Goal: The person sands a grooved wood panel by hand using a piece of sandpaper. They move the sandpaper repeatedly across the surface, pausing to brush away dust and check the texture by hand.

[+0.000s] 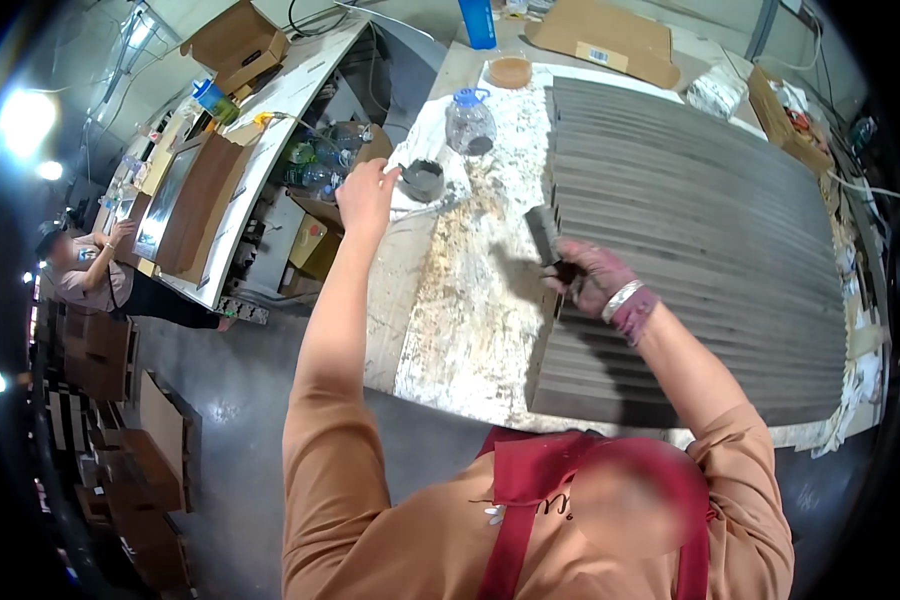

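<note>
Cup [425, 183] could tip if left hand [367, 195] tugs, its grip unclear; right hand [595, 278], well apart, clamps tool [542, 233].

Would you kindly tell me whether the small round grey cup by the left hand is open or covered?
Open: no lid covers the cup, so its dark interior shows from above.

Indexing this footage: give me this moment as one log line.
Left hand: at small round dark-filled cup | Right hand: purple-gloved, gripping dark oblong tool | Grey ridged rectangular panel: lying flat
</note>
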{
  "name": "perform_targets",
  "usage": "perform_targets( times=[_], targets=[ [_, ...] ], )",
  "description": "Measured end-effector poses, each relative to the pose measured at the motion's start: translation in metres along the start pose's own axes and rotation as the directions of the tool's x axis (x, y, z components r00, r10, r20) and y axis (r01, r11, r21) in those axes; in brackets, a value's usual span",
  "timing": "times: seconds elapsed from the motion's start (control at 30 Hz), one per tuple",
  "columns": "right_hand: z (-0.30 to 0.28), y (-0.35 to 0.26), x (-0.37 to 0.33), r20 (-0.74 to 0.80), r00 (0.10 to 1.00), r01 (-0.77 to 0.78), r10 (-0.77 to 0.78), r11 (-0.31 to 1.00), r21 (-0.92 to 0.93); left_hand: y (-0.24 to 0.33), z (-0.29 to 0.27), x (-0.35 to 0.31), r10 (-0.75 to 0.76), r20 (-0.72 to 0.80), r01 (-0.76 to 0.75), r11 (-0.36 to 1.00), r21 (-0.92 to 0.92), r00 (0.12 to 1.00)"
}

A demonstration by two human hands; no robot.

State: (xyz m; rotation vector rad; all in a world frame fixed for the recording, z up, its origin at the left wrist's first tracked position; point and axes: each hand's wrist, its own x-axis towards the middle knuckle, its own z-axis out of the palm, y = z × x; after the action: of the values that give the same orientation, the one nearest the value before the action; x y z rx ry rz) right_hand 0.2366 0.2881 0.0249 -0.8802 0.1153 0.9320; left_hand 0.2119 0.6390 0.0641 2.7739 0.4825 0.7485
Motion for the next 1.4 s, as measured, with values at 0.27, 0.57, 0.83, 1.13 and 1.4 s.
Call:
perform_targets(
  times=[0.27,0.57,0.83,1.13,1.4],
  targets=[
    [0.028,0.007,0.049,0.014,0.986,-0.165,0.164,0.984,0.072,-0.001,0.034,0.023,0.090,0.096,-0.098,0.992,0.084,0.991],
    [0.051,0.016,0.113,0.022,0.969,-0.247,0.246,0.963,0.107,-0.002,0.031,0.020,-0.063,0.230,0.059,0.998,0.024,0.971],
    [0.088,0.018,0.148,0.093,0.973,-0.222,0.213,0.969,0.109,-0.053,0.042,0.010,-0.487,0.350,0.572,0.444,-0.689,0.800],
    [0.106,0.025,0.167,0.175,0.967,-0.239,0.186,0.900,0.364,-0.022,0.039,-0.024,-0.465,0.641,0.652,-0.164,-0.740,0.611],
    [0.098,0.027,0.163,0.190,0.966,-0.242,0.176,0.872,0.425,-0.007,0.049,-0.035,-0.529,0.629,0.525,-0.354,-0.774,0.570]
  ],
)
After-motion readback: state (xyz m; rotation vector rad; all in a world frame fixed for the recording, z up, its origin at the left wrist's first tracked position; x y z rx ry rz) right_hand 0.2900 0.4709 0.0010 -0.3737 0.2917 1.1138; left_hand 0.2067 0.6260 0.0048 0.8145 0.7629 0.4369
